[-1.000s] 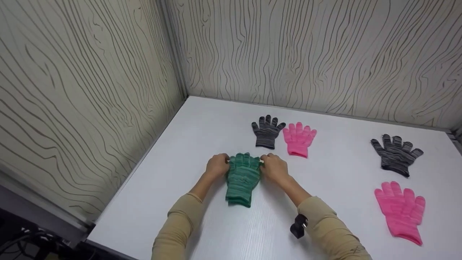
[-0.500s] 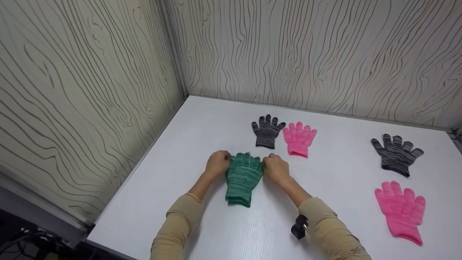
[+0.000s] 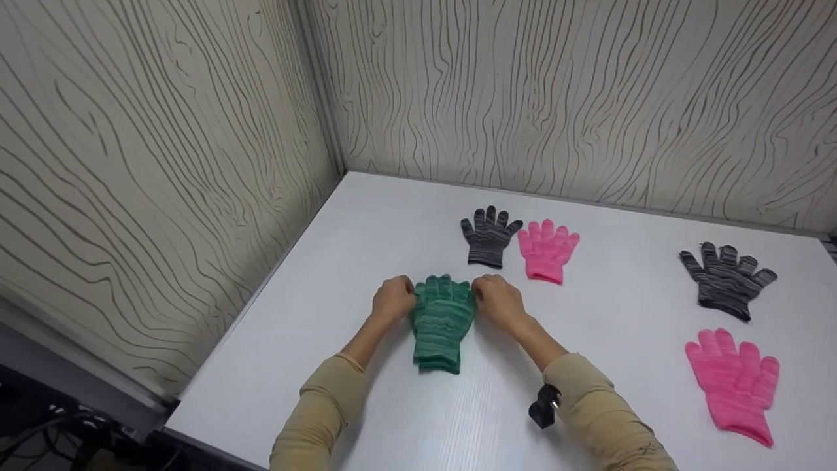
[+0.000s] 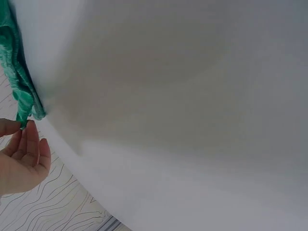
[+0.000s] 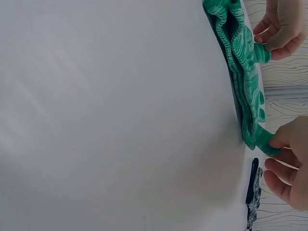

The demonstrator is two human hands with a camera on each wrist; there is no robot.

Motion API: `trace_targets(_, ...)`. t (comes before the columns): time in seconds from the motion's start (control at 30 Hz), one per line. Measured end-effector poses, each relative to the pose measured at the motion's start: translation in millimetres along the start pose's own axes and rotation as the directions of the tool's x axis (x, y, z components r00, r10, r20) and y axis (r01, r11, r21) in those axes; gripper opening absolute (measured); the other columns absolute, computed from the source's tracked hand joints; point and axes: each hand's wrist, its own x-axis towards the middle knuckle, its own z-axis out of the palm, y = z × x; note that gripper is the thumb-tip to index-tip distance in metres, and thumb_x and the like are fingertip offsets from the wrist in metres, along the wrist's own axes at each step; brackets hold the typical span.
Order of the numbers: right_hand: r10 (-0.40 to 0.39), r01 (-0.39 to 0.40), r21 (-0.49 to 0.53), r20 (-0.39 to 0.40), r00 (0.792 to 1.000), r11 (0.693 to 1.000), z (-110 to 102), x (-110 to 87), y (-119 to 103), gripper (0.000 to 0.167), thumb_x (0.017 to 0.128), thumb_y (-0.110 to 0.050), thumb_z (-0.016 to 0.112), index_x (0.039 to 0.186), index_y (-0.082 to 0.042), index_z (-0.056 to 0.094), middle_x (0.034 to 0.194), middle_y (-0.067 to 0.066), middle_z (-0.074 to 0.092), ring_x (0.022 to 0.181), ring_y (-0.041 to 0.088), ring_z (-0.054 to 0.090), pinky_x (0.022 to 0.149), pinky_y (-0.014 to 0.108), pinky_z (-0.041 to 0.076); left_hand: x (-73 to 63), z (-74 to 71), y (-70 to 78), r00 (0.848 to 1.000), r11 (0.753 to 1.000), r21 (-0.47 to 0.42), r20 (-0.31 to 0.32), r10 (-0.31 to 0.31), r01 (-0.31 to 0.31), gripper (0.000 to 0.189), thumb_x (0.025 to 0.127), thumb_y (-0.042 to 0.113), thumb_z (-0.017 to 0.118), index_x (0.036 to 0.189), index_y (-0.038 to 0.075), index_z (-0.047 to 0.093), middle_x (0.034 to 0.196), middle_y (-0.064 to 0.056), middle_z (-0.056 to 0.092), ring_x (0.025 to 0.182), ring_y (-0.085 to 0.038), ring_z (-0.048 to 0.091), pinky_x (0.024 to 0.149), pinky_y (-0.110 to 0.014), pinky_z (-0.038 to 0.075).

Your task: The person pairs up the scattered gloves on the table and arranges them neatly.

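Observation:
A pair of green striped knit gloves (image 3: 443,320) lies stacked near the middle of the table, fingers pointing away and cuffs toward me. At their left edge my left hand (image 3: 393,298) pinches a green fingertip between thumb and forefinger, clearest in the left wrist view, where this hand (image 4: 25,156) is at the lower left. On the opposite side, my right hand (image 3: 499,301) pinches another green glove finger. The right wrist view shows this hand (image 5: 291,161) lifting that finger slightly off the table, with the layered glove edges (image 5: 240,77) side-on.
Behind the green gloves lie a dark grey glove (image 3: 488,239) and a pink glove (image 3: 548,252). Farther right are another grey glove (image 3: 727,281) and another pink glove (image 3: 735,386). Patterned panels (image 3: 562,91) border the white table (image 3: 366,222) at the back and left.
The head view has shifted slightly. My right hand has drawn a little inward toward the green gloves since half a second ago. Both hands keep their pinch, and the other gloves stay in place.

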Motion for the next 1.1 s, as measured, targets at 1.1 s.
trace_targets(1.1, -0.087, 0.085, 0.038, 0.028, 0.996, 0.996, 15.7, 9.3, 8.7, 0.006, 0.082, -0.002, 0.065, 0.085, -0.005, 0.068, 0.080, 0.007, 0.065, 0.078, 0.026, 0.059, 0.069, 0.042, 0.048, -2.2, 3.5, 2.4, 0.995, 0.953, 0.287, 0.043, 0.091, -0.100, 0.014, 0.071, 0.002, 0.060, 0.083, 0.004, 0.068, 0.072, -0.003, 0.063, 0.062, -0.018, 0.053, 0.066, -0.038, 0.045)
